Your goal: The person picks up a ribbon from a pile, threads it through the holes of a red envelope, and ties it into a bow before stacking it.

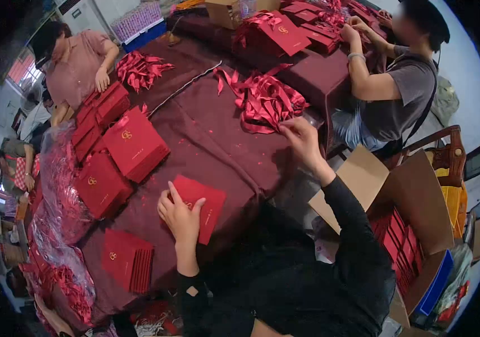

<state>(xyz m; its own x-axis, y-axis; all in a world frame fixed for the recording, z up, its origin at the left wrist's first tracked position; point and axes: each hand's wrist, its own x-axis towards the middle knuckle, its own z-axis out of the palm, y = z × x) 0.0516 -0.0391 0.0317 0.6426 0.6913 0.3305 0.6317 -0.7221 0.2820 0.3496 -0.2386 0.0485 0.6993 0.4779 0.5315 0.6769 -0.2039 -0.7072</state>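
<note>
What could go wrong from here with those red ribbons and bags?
The ribbon pile looks tangled, so if the right hand pulls one strand, others might drag along. The red bag under the left hand lies close to the near edge of the table, so it could slip off if nudged.

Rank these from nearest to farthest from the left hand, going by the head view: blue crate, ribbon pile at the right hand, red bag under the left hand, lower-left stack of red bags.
1. Red bag: right under the left hand.
2. Stack of red bags: lower left.
3. Ribbon pile: upper right, at the right hand.
4. Blue crate: far top left.
</note>
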